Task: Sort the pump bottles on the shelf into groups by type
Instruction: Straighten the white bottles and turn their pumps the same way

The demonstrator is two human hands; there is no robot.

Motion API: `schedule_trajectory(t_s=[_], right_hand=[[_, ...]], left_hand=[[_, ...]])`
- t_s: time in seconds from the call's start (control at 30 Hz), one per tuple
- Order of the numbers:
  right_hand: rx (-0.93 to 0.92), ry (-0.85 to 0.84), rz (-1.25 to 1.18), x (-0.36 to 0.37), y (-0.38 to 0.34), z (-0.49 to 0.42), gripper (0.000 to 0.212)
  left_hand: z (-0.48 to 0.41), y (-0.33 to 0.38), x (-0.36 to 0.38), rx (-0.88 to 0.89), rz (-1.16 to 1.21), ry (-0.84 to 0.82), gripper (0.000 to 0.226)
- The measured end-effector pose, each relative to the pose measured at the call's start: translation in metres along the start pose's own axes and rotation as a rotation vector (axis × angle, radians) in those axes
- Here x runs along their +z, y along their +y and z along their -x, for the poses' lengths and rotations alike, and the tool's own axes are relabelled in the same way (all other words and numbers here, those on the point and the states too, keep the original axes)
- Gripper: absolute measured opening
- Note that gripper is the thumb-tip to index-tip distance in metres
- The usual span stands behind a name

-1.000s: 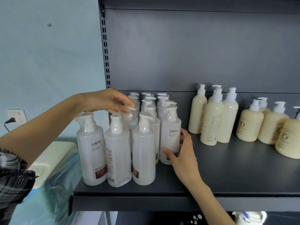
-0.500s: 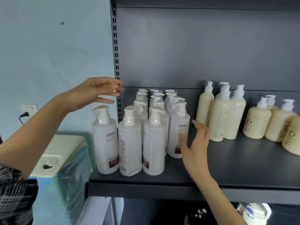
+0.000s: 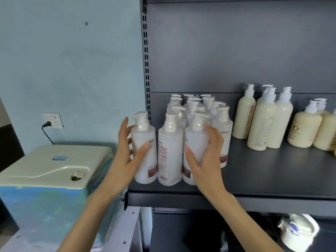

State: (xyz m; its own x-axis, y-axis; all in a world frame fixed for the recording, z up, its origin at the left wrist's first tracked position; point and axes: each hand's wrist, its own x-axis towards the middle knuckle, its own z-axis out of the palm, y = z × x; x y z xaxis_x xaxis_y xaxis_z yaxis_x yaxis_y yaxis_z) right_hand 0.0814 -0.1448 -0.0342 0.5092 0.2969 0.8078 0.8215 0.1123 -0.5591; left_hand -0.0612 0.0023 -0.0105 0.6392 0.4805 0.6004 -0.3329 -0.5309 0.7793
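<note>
The left hand (image 3: pixel 127 155) is spread wide at the 9 o'clock side of the leftmost white bottle (image 3: pixel 143 148), thumb across its front and fingers straight behind it. It brackets the bottle without closing, and I cannot tell whether it touches. The white pump bottles (image 3: pixel 198 113) stand packed at the 9 o'clock end of the shelf (image 3: pixel 272 170). The right hand (image 3: pixel 205 157) mirrors the left at the 3 o'clock side of the front row, fingers straight, gripping nothing.

These bottles look full, so probably weighty, with stiff plastic walls. Some wear glossy shrink film that may be slippery. The body below the shoulder seems the safest hold, as a pump head could turn or pull up. Packed this tight, one nudged bottle may topple its neighbours.

Three white bottles make the front row and a fourth stands at their 3 o'clock. Those behind overlap too much for a firm count, though there are roughly a dozen more. Further towards 3 o'clock stand four tall cream bottles (image 3: pixel 261 128), then at least three short round cream bottles (image 3: pixel 303 130), with the frame edge cutting off any others.
</note>
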Motion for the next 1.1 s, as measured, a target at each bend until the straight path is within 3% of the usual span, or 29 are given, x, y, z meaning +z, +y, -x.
schedule_trajectory(t_s=[0.1, 0.2, 0.47, 0.7, 1.1], right_hand=[[0.006, -0.003, 0.060, 0.000, 0.004, 0.007, 0.078], [0.112, 0.008, 0.030, -0.001, 0.006, 0.019, 0.086], [0.190, 0.024, -0.121, -0.008, 0.010, 0.025, 0.076], [0.235, -0.014, -0.093, -0.018, 0.017, 0.026, 0.079], [0.265, 0.116, -0.082, -0.036, 0.024, 0.032, 0.066]], left_hand=[[0.013, -0.011, 0.009, -0.018, -0.005, -0.050, 0.082], [0.020, -0.019, 0.018, 0.009, 0.006, -0.017, 0.084], [0.022, -0.034, 0.026, 0.008, -0.069, 0.112, 0.084], [0.024, -0.032, 0.037, -0.017, -0.074, 0.134, 0.076], [0.029, -0.028, 0.069, 0.027, -0.035, 0.209, 0.077]])
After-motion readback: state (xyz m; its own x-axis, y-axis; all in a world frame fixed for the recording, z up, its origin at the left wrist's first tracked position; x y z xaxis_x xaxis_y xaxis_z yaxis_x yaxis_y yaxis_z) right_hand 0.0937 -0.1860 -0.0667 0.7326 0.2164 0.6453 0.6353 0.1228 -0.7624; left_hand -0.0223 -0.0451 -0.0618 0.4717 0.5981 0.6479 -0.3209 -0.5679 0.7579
